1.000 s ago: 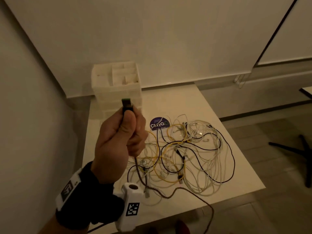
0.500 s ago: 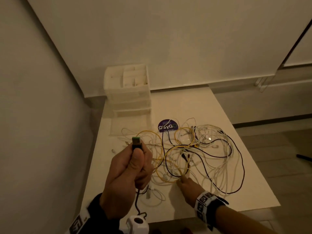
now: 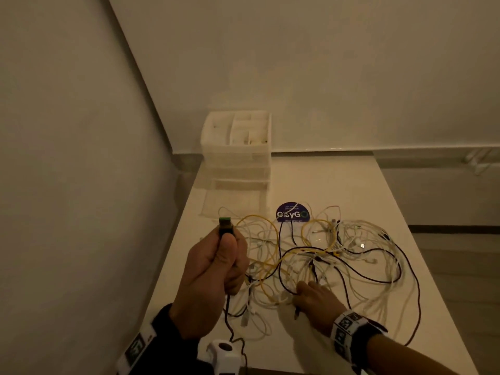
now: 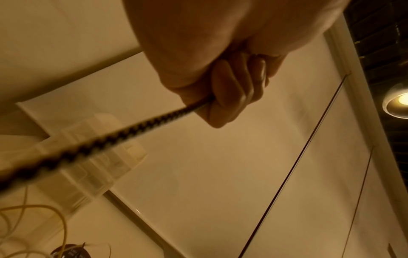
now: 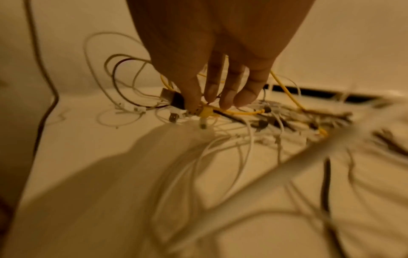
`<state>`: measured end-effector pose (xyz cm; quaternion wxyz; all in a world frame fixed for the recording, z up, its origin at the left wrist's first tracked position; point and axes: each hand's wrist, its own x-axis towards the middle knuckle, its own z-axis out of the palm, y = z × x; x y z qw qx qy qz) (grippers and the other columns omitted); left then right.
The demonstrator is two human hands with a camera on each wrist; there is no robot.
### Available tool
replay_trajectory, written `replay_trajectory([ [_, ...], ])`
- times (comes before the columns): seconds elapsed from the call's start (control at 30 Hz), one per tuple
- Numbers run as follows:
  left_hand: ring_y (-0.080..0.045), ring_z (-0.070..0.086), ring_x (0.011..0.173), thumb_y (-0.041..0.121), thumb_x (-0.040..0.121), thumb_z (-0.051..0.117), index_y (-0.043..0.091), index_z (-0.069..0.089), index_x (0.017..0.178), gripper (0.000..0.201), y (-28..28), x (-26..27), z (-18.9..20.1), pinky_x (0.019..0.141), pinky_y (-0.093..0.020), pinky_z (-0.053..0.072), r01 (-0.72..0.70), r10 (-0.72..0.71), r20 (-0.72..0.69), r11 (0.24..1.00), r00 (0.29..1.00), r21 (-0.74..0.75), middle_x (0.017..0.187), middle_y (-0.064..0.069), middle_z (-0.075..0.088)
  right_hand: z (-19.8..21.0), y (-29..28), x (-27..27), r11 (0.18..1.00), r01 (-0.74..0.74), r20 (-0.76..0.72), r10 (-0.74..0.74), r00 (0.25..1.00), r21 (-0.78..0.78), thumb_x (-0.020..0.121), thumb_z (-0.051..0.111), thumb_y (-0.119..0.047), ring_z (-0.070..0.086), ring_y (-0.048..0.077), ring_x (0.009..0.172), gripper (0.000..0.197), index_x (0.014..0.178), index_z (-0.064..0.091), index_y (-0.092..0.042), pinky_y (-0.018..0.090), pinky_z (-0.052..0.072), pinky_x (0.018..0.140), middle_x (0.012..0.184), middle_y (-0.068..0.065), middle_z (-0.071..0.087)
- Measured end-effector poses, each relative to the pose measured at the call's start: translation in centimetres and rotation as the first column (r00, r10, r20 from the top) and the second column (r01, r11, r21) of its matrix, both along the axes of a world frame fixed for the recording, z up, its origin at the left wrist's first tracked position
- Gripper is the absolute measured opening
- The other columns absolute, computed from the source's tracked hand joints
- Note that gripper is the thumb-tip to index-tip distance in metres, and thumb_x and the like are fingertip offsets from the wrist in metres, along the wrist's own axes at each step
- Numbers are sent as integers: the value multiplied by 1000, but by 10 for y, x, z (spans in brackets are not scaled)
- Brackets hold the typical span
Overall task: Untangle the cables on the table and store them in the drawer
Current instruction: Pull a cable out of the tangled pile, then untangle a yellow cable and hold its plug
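White table [image 3: 338, 182] carries a clear drawer unit [image 3: 238, 155] at its far left corner and the cable tangle [image 3: 332, 261] mid-table toward the near edge, white, yellow and black strands mixed. Left hand [image 3: 213, 269] is fisted round a braided USB cable [image 4: 106, 141], plug [image 3: 226, 226] upright above the thumb; only the left wrist view shows the braid leaving the curled fingers [image 4: 229, 90]. Right hand [image 3: 316, 299] reaches into the tangle's near side, and only the right wrist view shows its fingertips [image 5: 243, 99] extended, touching strands at a yellow connector [image 5: 206, 111], gripping nothing clearly.
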<state>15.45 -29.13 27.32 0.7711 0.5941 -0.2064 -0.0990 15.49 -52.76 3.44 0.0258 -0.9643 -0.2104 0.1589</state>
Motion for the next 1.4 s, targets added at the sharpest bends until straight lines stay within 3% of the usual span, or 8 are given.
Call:
replay_trajectory([
  [0.1, -10, 18, 43, 60, 89, 52, 14, 43, 71, 50, -7, 8, -2, 42, -18, 21, -24, 23, 41, 1000, 999, 21, 55, 7, 34, 14, 1, 10, 919, 190, -86, -171, 982, 345, 93, 52, -18, 49, 22, 104, 14, 102, 60, -27, 35, 45, 87, 115, -2, 52],
  [0.27, -5, 21, 44, 64, 86, 50, 23, 54, 78, 42, -16, 24, -7, 40, -19, 22, -90, 85, 75, 993, 994, 70, 56, 9, 33, 73, -5, 47, 312, 553, -366, -493, 789, 773, 90, 58, -4, 65, 19, 90, 3, 91, 56, -2, 28, 50, 74, 92, 5, 67],
  [0.37, -6, 21, 45, 55, 89, 47, 25, 56, 79, 33, -22, 35, -9, 40, -21, 21, -102, 95, 81, 991, 992, 87, 56, 11, 31, 122, -11, 63, -42, 523, -477, -476, 739, 851, 99, 43, -6, 68, 25, 83, 4, 100, 47, -4, 33, 52, 74, 87, 18, 69],
  [0.5, -8, 27, 45, 48, 88, 50, 21, 55, 82, 29, -30, 50, -11, 44, -21, 27, -142, 117, 141, 972, 983, 185, 54, 9, 35, 183, -17, 80, -193, 318, -372, -499, 783, 928, 103, 37, -9, 54, 23, 62, 12, 98, 45, -17, 39, 49, 60, 70, 10, 57],
  [0.7, -13, 36, 48, 51, 87, 57, 25, 65, 91, 27, -49, 76, -4, 50, -29, 33, -229, 168, 223, 931, 960, 283, 57, 5, 41, 256, -3, 91, -251, 104, -201, -400, 894, 962, 94, 48, -8, 41, 20, 58, 11, 98, 57, -3, 29, 36, 54, 67, 5, 59],
  [0.9, -1, 48, 48, 37, 92, 57, 20, 67, 115, 30, -71, 98, 10, 50, -12, 39, -243, 182, 244, 938, 953, 248, 63, 4, 52, 244, 38, 72, -53, 109, -121, -462, 878, 993, 92, 59, -12, 54, 19, 60, 9, 85, 62, -8, 33, 47, 57, 69, 13, 63],
  [1.07, -1, 58, 55, 24, 97, 53, 12, 73, 104, 25, -84, 101, 7, 52, -12, 43, -265, 223, 204, 941, 953, 209, 68, 8, 65, 245, 46, 70, -107, 102, -144, -537, 831, 989, 91, 61, -12, 66, 25, 63, 13, 86, 55, -2, 30, 55, 56, 78, 14, 68],
  [1.4, -22, 47, 52, 36, 98, 36, 8, 55, 80, 38, -68, 125, 31, 49, -29, 41, -438, 399, 330, 898, 855, 50, 61, -2, 50, 171, 28, 64, 209, 181, -102, -342, 934, 961, 98, 49, -10, 58, 13, 64, 15, 89, 60, -11, 27, 50, 64, 69, 4, 61],
])
